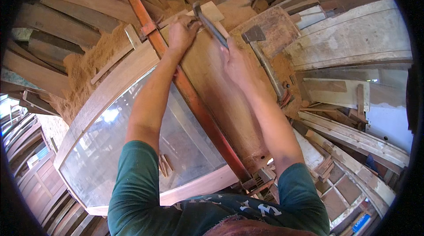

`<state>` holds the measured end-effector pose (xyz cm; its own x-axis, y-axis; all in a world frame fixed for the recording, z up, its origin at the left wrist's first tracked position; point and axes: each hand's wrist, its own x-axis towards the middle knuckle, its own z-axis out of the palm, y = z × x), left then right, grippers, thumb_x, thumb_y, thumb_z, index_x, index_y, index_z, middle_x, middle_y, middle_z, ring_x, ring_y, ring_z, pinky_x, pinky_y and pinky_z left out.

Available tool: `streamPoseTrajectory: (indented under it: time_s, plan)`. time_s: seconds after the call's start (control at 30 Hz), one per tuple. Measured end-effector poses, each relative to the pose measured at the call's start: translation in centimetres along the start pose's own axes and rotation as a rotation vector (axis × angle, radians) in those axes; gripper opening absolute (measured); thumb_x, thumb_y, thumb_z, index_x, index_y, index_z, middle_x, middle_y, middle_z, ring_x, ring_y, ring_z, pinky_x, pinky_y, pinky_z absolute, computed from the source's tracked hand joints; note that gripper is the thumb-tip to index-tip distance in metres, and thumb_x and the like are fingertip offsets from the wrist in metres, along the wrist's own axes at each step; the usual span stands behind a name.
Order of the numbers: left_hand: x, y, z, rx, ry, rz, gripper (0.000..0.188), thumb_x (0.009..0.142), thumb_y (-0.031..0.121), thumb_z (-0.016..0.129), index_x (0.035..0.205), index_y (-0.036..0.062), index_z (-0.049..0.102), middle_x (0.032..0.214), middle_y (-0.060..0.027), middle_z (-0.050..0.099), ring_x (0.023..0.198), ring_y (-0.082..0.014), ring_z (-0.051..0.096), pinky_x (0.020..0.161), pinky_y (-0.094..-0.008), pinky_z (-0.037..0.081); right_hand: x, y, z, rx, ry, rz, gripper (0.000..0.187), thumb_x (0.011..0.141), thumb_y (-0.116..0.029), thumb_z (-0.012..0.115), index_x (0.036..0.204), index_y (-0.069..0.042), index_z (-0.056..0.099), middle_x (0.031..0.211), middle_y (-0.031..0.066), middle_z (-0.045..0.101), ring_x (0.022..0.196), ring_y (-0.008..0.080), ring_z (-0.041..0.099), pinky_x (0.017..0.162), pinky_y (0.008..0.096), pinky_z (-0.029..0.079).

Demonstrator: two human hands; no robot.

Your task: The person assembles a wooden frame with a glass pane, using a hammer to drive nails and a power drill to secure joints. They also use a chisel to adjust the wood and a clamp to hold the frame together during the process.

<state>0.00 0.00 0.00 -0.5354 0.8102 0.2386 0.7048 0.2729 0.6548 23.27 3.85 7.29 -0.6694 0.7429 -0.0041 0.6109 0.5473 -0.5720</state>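
Observation:
My right hand (236, 61) is closed round a hammer (213, 26), which slants up and left with its dark head close to my left hand. My left hand (182, 33) rests at the far end of a broad wooden board (207, 86), its fingertips pinched together just below the hammer head. Whatever sits between those fingertips is too small to make out. A long orange bar clamp (194, 99) runs beneath my left forearm, between the board and a wood-framed glass panel (194, 147). The clamp's jaw (149, 28) lies left of my left hand.
A hatchet (255, 35) lies right of my right hand, beside a flat wooden block (276, 28). Sawdust (95, 59) covers the far left. Stacked planks (88, 0) and old door panels (344, 37) surround the work. Small wood slivers (165, 165) lie at the glass panel.

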Motion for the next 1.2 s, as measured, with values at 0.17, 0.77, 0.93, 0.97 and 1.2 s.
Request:
streamPoseTrajectory:
  time_s: [0.17, 0.77, 0.93, 0.97, 1.2]
  plan:
    - [1.8, -1.2, 0.9, -0.402, -0.077, -0.105, 0.03, 0.096, 0.027, 0.07, 0.115, 0.0042, 0.075, 0.109, -0.0172, 0.076, 0.114, -0.032, 0.068, 0.101, -0.0395, 0.05, -0.6, -1.8, -3.4, 0.052, 0.075, 0.018, 0.023, 0.104, -0.022, 0.058, 0.12, -0.006, 0.053, 0.078, 0.0278, 0.065, 0.071, 0.049, 0.065, 0.06, 0.0548, 0.049]
    - [12.0, -9.3, 6.1, -0.291, -0.762, -0.444, 0.078, 0.096, 0.065, 0.057, 0.142, 0.0017, 0.06, 0.148, -0.0214, 0.056, 0.136, -0.0332, 0.053, 0.114, -0.0444, 0.037, -3.0, 0.2, 2.5, 0.185, 0.338, -0.168, 0.027, 0.104, -0.026, 0.057, 0.114, -0.001, 0.053, 0.085, 0.0323, 0.068, 0.082, 0.0525, 0.067, 0.07, 0.06, 0.051]
    - [10.8, -5.7, 2.6, -0.414, -0.829, -0.375, 0.072, 0.098, 0.06, 0.057, 0.142, 0.0029, 0.061, 0.148, -0.0199, 0.056, 0.131, -0.0315, 0.056, 0.112, -0.0439, 0.039, -0.9, -1.8, -1.1, 0.052, 0.046, -0.004, 0.026, 0.103, -0.024, 0.058, 0.114, -0.001, 0.053, 0.084, 0.0331, 0.067, 0.082, 0.0525, 0.067, 0.068, 0.0607, 0.052]
    - [10.1, -8.2, 3.7, -0.447, -0.861, -0.4, 0.071, 0.099, 0.059, 0.057, 0.142, 0.003, 0.06, 0.149, -0.0198, 0.055, 0.131, -0.0313, 0.056, 0.113, -0.0438, 0.039, -2.0, -3.4, -2.2, 0.117, 0.059, -0.004, 0.027, 0.103, -0.025, 0.057, 0.114, 0.0, 0.053, 0.085, 0.0337, 0.067, 0.083, 0.0526, 0.067, 0.069, 0.0613, 0.052]
    - [11.7, -3.1, 3.9, -0.179, -0.678, -0.431, 0.054, 0.099, 0.054, 0.059, 0.122, 0.0062, 0.069, 0.124, -0.0135, 0.069, 0.114, -0.028, 0.064, 0.098, -0.0417, 0.049, -0.2, 2.7, 2.5, -0.052, 0.006, 0.097, 0.033, 0.104, -0.027, 0.056, 0.122, 0.001, 0.055, 0.088, 0.0352, 0.067, 0.082, 0.0526, 0.068, 0.07, 0.0614, 0.052]
